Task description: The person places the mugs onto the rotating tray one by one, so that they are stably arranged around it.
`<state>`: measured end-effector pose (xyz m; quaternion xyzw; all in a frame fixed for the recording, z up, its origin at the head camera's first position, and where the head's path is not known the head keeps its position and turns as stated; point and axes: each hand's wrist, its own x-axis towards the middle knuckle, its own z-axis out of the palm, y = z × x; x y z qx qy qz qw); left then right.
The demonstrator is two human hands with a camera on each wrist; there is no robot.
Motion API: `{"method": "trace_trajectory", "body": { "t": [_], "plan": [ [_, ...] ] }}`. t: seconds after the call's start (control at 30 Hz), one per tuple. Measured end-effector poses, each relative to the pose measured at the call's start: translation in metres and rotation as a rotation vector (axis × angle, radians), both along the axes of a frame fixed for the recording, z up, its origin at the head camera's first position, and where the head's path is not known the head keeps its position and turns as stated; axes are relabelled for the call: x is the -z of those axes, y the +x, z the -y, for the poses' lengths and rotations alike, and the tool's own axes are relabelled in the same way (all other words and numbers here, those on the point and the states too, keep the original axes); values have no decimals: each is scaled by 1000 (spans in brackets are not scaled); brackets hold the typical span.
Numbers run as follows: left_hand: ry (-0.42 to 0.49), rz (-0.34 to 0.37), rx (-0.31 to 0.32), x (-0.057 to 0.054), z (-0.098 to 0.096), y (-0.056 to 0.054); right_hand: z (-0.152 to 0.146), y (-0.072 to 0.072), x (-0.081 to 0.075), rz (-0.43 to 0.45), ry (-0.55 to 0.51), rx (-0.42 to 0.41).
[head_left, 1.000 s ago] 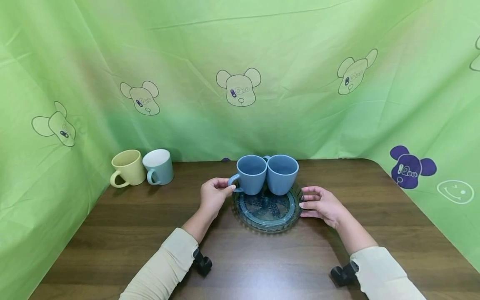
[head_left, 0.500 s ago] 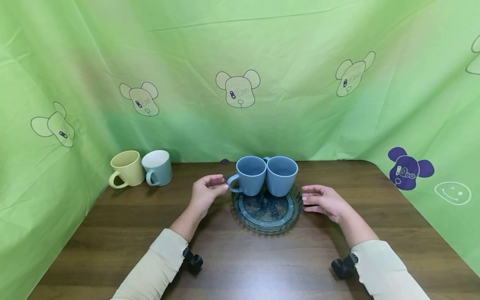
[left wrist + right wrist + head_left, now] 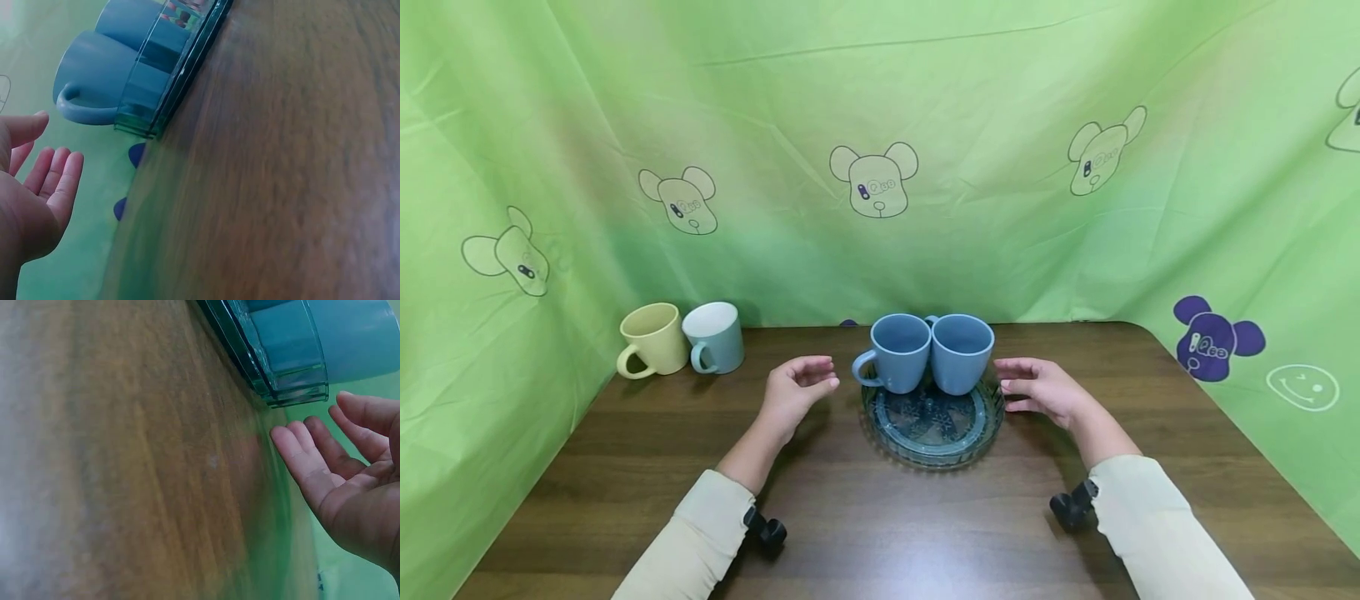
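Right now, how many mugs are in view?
4. Two are in the glass dish, toward its far side: the left blue mug and the right blue mug. The yellow mug and teal mug stand on the table, far left.

Surface [image 3: 917, 533]: it is stretching out in dark brown wood, the grain running from side to side, and a pale glare is shining near the middle of its closer part.
Far right corner: it is curving off in a rounded bend.
Glass tray [image 3: 932, 460]: it is lying flat on the wood, round, see-through and bluish, its low clear wall rising around a patterned base.
Yellow mug [image 3: 658, 343]: it is standing upright at the far left, handle pointing left and nearer.
White-lined blue mug [image 3: 724, 345]: it is standing upright just beside the yellow one.
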<state>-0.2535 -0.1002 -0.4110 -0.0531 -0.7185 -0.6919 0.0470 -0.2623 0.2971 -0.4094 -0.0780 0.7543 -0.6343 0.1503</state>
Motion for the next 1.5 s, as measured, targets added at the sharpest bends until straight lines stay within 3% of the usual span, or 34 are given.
{"method": "trace_trajectory", "body": {
  "t": [0.43, 0.67, 1.1, 1.3, 1.5],
  "plan": [
    [-82, -58, -28, 2, 22, 7, 3, -13, 0, 28, 57, 4],
    [-54, -62, -6, 1, 35, 11, 1, -15, 2, 63, 53, -36],
    [-38, -67, -26, 1, 54, 17, 6, -10, 4, 64, 36, -44],
    [-32, -83, -51, 0, 63, 19, 5, -4, 4, 69, -4, -37],
    [-30, -82, -79, 0, 73, 19, 5, 1, 5, 127, -83, -6]
  ]
}}
